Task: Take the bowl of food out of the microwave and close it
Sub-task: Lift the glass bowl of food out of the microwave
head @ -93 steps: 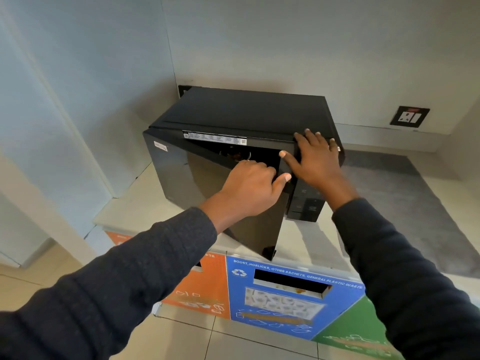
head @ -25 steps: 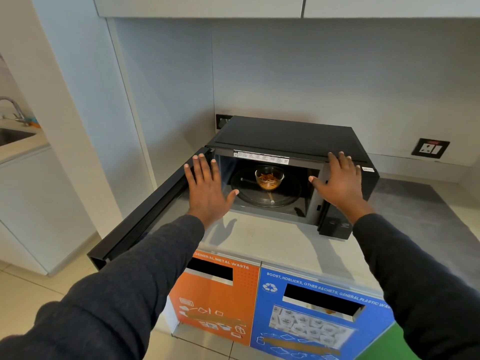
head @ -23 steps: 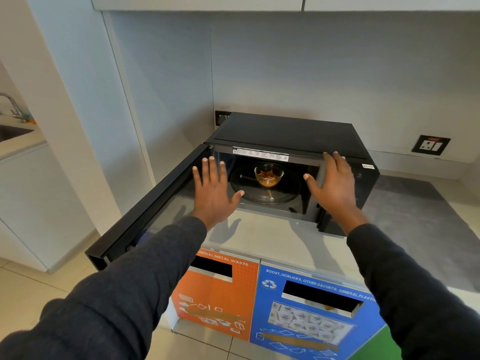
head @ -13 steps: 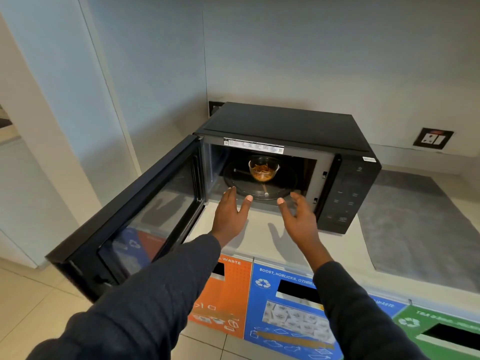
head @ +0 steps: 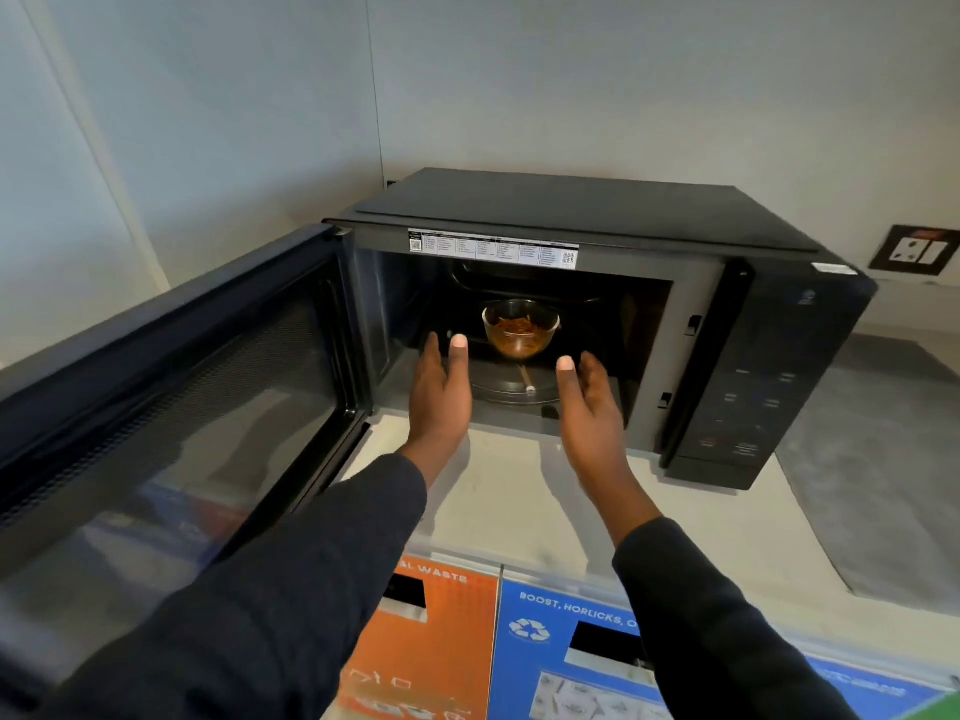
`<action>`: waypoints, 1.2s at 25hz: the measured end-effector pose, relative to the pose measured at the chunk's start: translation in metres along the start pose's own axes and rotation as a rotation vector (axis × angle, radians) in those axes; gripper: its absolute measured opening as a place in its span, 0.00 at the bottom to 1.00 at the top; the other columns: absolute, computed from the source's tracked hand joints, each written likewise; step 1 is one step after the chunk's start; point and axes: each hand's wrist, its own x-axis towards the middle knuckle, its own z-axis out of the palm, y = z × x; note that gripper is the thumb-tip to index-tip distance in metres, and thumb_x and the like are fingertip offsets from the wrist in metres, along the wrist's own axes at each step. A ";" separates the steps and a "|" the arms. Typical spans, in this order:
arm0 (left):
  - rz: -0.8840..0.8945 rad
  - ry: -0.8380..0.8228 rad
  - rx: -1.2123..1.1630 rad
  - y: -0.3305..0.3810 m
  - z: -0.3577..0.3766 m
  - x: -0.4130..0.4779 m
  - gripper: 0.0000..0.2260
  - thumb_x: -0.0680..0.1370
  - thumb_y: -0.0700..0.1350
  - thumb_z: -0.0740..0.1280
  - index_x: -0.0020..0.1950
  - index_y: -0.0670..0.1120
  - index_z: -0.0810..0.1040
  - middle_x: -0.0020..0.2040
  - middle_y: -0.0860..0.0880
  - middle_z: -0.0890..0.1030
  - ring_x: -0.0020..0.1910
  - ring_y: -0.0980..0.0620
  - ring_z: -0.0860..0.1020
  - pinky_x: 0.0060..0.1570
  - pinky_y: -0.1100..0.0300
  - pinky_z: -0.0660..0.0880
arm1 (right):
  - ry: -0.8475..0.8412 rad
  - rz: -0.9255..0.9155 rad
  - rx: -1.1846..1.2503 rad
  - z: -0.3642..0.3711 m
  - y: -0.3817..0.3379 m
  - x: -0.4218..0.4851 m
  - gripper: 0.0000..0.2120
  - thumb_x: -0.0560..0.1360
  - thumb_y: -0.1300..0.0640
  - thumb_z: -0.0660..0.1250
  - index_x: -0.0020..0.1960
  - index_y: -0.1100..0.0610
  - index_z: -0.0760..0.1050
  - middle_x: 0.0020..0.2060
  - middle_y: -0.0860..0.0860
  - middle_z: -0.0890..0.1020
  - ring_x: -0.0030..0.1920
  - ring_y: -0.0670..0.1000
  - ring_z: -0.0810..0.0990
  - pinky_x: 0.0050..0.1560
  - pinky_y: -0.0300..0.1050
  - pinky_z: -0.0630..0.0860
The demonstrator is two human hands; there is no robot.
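Note:
A black microwave stands on a pale counter, its door swung wide to the left. Inside, a clear glass bowl of orange-brown food sits on the round turntable. My left hand and my right hand reach into the opening, palms facing each other, fingers apart. Both are short of the bowl, one on each side of it, and hold nothing.
The counter runs right with a grey mat on it. A wall socket is at the back right. Below the counter front are orange and blue waste-bin panels. Walls close off the back and left.
The door went from nearly shut to fully open. Both hands left the door and the microwave's front, came together and moved forward into the opening toward the bowl. The camera came closer.

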 end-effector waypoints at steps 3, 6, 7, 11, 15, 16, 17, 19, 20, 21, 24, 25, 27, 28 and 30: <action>0.025 0.031 -0.048 0.000 0.007 0.022 0.31 0.86 0.62 0.51 0.86 0.48 0.55 0.85 0.48 0.58 0.84 0.47 0.57 0.79 0.52 0.55 | 0.004 0.021 0.024 0.009 -0.004 0.024 0.33 0.83 0.38 0.56 0.83 0.48 0.54 0.80 0.52 0.65 0.78 0.56 0.64 0.75 0.53 0.63; -0.003 0.020 -0.066 -0.006 0.012 0.041 0.33 0.85 0.64 0.50 0.86 0.48 0.55 0.85 0.47 0.59 0.84 0.46 0.58 0.80 0.49 0.55 | 0.015 0.070 0.081 0.015 -0.009 0.045 0.32 0.83 0.37 0.54 0.82 0.49 0.55 0.78 0.54 0.67 0.76 0.58 0.67 0.71 0.51 0.65; -0.022 0.015 -0.075 -0.008 0.014 0.048 0.33 0.85 0.65 0.50 0.85 0.49 0.55 0.85 0.47 0.60 0.83 0.45 0.59 0.80 0.47 0.56 | 0.024 0.084 0.103 0.016 -0.009 0.052 0.31 0.83 0.37 0.54 0.81 0.50 0.57 0.75 0.55 0.70 0.74 0.57 0.69 0.70 0.50 0.65; -0.116 -0.016 -0.132 -0.012 0.019 0.073 0.35 0.83 0.68 0.49 0.84 0.48 0.58 0.84 0.46 0.63 0.82 0.43 0.62 0.79 0.44 0.60 | 0.057 0.171 0.145 0.022 -0.008 0.080 0.31 0.82 0.35 0.54 0.77 0.54 0.64 0.59 0.53 0.75 0.61 0.54 0.74 0.63 0.48 0.67; -0.192 -0.063 -0.150 -0.006 0.031 0.086 0.34 0.85 0.66 0.50 0.81 0.43 0.65 0.64 0.47 0.78 0.73 0.43 0.70 0.66 0.50 0.65 | 0.043 0.269 0.198 0.028 -0.002 0.097 0.34 0.81 0.34 0.55 0.78 0.56 0.63 0.62 0.56 0.75 0.56 0.50 0.69 0.59 0.47 0.64; -0.206 -0.057 -0.147 -0.002 0.034 0.086 0.33 0.85 0.65 0.50 0.79 0.41 0.66 0.52 0.51 0.77 0.66 0.43 0.72 0.60 0.52 0.64 | 0.035 0.283 0.210 0.030 -0.001 0.100 0.34 0.81 0.34 0.55 0.78 0.57 0.64 0.65 0.56 0.75 0.57 0.51 0.69 0.59 0.47 0.63; -0.221 -0.048 -0.140 0.001 0.037 0.087 0.33 0.85 0.64 0.51 0.78 0.41 0.69 0.44 0.53 0.72 0.59 0.45 0.71 0.57 0.54 0.62 | 0.030 0.289 0.218 0.031 0.001 0.103 0.34 0.82 0.34 0.55 0.77 0.57 0.64 0.63 0.54 0.75 0.58 0.52 0.70 0.59 0.47 0.63; -0.258 -0.041 -0.104 0.004 0.044 0.091 0.28 0.85 0.65 0.51 0.67 0.45 0.77 0.43 0.54 0.70 0.49 0.50 0.71 0.53 0.56 0.64 | 0.017 0.287 0.225 0.036 0.004 0.109 0.33 0.82 0.35 0.55 0.77 0.57 0.65 0.62 0.54 0.75 0.65 0.54 0.73 0.59 0.46 0.63; -0.272 -0.044 -0.088 0.008 0.045 0.090 0.25 0.85 0.65 0.51 0.55 0.47 0.76 0.42 0.53 0.70 0.43 0.53 0.70 0.49 0.57 0.66 | 0.013 0.277 0.228 0.040 0.005 0.112 0.33 0.81 0.34 0.55 0.77 0.56 0.66 0.65 0.54 0.76 0.67 0.55 0.73 0.60 0.46 0.63; -0.278 -0.042 -0.100 0.009 0.047 0.092 0.25 0.85 0.65 0.51 0.50 0.46 0.76 0.42 0.53 0.70 0.40 0.54 0.69 0.45 0.57 0.66 | 0.009 0.264 0.230 0.044 0.005 0.114 0.33 0.81 0.34 0.55 0.77 0.56 0.67 0.68 0.55 0.76 0.65 0.55 0.74 0.60 0.45 0.64; -0.272 -0.049 -0.206 0.000 0.058 0.104 0.30 0.85 0.66 0.52 0.69 0.44 0.76 0.57 0.48 0.76 0.53 0.50 0.71 0.54 0.56 0.65 | -0.005 0.241 0.261 0.055 0.006 0.124 0.30 0.81 0.34 0.56 0.71 0.55 0.74 0.64 0.55 0.81 0.59 0.53 0.79 0.60 0.47 0.73; -0.266 -0.057 -0.226 -0.002 0.061 0.107 0.31 0.84 0.66 0.52 0.74 0.44 0.73 0.64 0.46 0.77 0.58 0.49 0.71 0.57 0.55 0.64 | -0.004 0.238 0.273 0.058 0.006 0.128 0.29 0.81 0.33 0.57 0.66 0.55 0.77 0.61 0.56 0.83 0.58 0.54 0.81 0.62 0.48 0.76; -0.255 -0.059 -0.224 -0.007 0.066 0.114 0.35 0.83 0.68 0.53 0.77 0.44 0.71 0.75 0.45 0.74 0.69 0.45 0.73 0.67 0.54 0.65 | 0.017 0.239 0.290 0.062 0.009 0.136 0.24 0.80 0.33 0.57 0.54 0.52 0.79 0.55 0.56 0.85 0.56 0.57 0.84 0.65 0.53 0.77; -0.254 -0.063 -0.226 -0.008 0.068 0.115 0.37 0.80 0.71 0.53 0.78 0.45 0.71 0.78 0.44 0.71 0.74 0.43 0.71 0.73 0.50 0.65 | 0.028 0.239 0.297 0.063 0.010 0.139 0.22 0.81 0.33 0.57 0.49 0.50 0.78 0.54 0.56 0.86 0.55 0.57 0.84 0.65 0.55 0.78; -0.264 -0.071 -0.247 -0.011 0.074 0.116 0.41 0.75 0.72 0.53 0.78 0.47 0.71 0.80 0.43 0.70 0.77 0.40 0.68 0.78 0.42 0.63 | 0.044 0.242 0.303 0.063 0.010 0.140 0.21 0.81 0.35 0.58 0.49 0.51 0.77 0.54 0.56 0.85 0.56 0.58 0.84 0.66 0.56 0.78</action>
